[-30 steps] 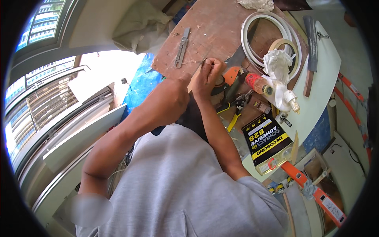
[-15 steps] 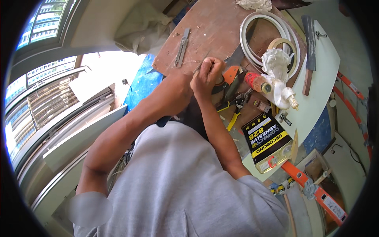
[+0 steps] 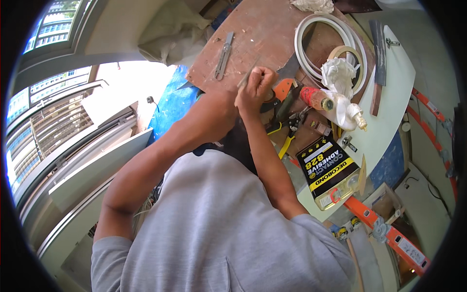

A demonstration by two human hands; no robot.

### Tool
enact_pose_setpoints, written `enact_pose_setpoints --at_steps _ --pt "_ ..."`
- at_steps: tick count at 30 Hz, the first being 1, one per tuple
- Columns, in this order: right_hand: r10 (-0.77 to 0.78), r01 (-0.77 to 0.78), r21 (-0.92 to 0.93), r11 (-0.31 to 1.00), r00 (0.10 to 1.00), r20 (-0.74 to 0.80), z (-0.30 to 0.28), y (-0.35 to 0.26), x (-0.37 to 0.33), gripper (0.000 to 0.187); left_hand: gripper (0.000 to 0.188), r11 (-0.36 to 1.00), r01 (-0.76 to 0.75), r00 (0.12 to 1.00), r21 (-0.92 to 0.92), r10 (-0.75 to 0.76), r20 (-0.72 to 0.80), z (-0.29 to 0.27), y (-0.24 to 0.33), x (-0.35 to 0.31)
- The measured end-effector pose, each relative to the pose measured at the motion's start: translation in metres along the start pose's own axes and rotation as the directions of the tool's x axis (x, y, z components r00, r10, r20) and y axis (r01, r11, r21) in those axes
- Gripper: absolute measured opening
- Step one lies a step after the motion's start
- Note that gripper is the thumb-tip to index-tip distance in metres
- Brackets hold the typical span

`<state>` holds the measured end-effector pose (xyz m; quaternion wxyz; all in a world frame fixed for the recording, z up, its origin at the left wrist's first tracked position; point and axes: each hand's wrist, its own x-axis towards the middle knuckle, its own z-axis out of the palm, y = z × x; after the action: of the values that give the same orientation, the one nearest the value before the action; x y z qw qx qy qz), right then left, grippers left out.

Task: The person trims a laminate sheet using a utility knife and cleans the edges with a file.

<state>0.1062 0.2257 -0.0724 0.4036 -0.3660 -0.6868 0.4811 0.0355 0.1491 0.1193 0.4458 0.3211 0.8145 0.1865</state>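
Observation:
Both my hands are close together over the near edge of a brown worktop (image 3: 265, 29). My right hand (image 3: 256, 90) is closed around a thin, narrow strip (image 3: 247, 76), whose end sticks out beyond the thumb; its kind is unclear. Beside it, almost touching, my left hand (image 3: 220, 111) is curled with the knuckles up, its fingers hidden from view. A grey slotted metal cutter (image 3: 224, 56) lies on the worktop past my hands. To the right of my right hand rests an orange and black tool (image 3: 283, 90).
At right are white edging coils (image 3: 299, 36), a tape roll (image 3: 364, 65), crumpled white plastic (image 3: 339, 78), a red-labelled bottle (image 3: 315, 98) and yellow-handled pliers (image 3: 288, 144). An adhesive can (image 3: 325, 168) sits nearer. A dark flat tool (image 3: 379, 53) lies on a pale board (image 3: 396, 87); an orange ladder (image 3: 384, 228) stands below.
The whole view has shifted slightly. My right hand stays closed on the strip, more of which shows beside the thumb. My left hand has moved a little down and left.

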Motion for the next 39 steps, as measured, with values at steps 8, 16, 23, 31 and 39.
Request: enact_pose_setpoints --at_steps 8,16,23,31,39 --pt "0.060 -0.059 0.087 0.994 0.998 -0.010 0.000 -0.001 0.001 0.018 0.025 0.997 0.003 1.000 0.079 -0.003 -0.004 0.004 -0.010 0.000" --pt "0.173 -0.176 0.125 0.976 0.984 0.034 -0.007 -0.017 -0.006 0.041 0.029 0.991 -0.134 0.988 -0.018 0.132 -0.078 0.013 -0.056 0.014" --pt "0.454 -0.469 0.022 0.883 0.866 0.210 -0.038 -0.052 -0.085 0.064 0.059 0.893 -0.007 1.000 -0.450 0.010 0.004 0.024 -0.106 0.022" --pt "0.593 -0.708 0.425 0.563 0.705 0.390 -0.084 -0.077 -0.066 0.067 0.045 0.810 -0.577 0.805 -0.110 0.540 -0.246 0.016 -0.147 0.024" --pt "0.624 -0.751 0.478 0.455 0.652 0.430 -0.083 -0.117 -0.095 0.061 0.059 0.671 -0.721 0.689 0.173 0.720 0.081 -0.015 -0.139 -0.019"
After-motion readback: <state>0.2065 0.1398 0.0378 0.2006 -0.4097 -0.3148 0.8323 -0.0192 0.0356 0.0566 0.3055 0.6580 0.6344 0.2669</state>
